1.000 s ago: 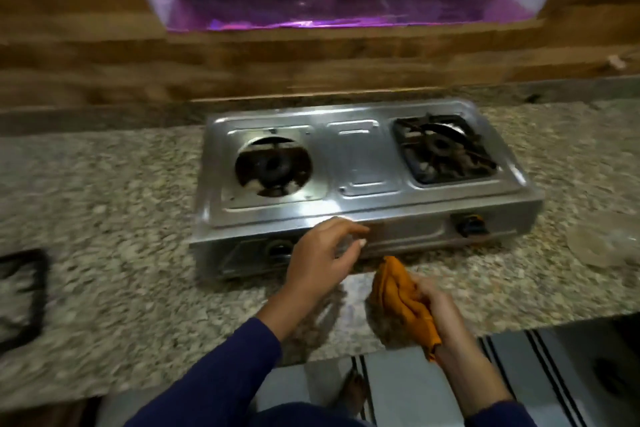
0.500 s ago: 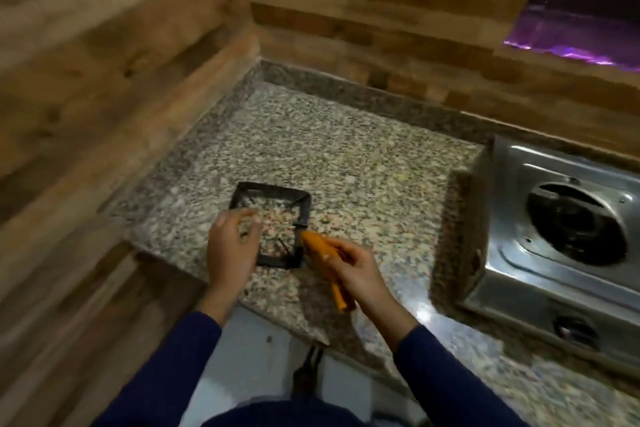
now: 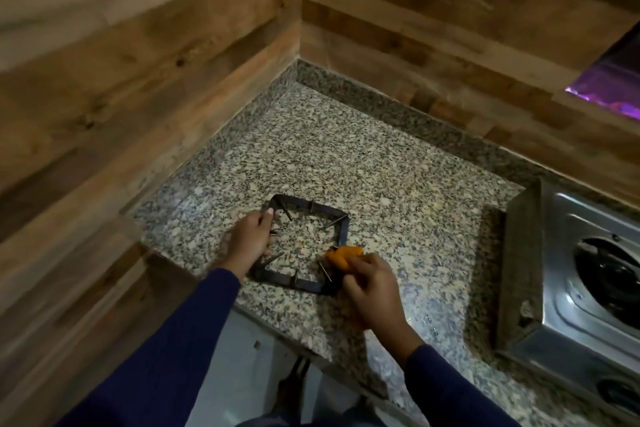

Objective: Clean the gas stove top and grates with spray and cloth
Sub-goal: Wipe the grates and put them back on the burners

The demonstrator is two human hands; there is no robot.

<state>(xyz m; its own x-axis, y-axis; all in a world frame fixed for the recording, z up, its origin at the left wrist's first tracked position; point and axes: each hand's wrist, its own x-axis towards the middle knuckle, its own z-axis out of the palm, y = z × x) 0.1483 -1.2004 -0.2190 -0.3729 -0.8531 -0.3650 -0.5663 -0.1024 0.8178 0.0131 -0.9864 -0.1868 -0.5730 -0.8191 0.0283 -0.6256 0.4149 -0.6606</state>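
Note:
A black square stove grate (image 3: 309, 210) lies flat on the speckled granite counter (image 3: 381, 184), near its front edge. My left hand (image 3: 250, 240) grips the grate's left side, fingers curled over the bar. My right hand (image 3: 372, 288) holds a bunched orange cloth (image 3: 343, 256) and presses it against the grate's right front corner. The steel gas stove (image 3: 568, 288) stands at the right edge of the view, its left burner bare, without a grate.
Wood-panelled walls (image 3: 138, 62) close off the counter at the left and back, forming a corner. The counter's front edge (image 3: 284, 333) runs diagonally just below my hands. A purple-lit opening (image 3: 613, 94) shows at the upper right.
My view swung left from the stove to the counter corner. My left hand moved from the stove front to grip the grate, and my right hand brought the cloth onto the grate's corner.

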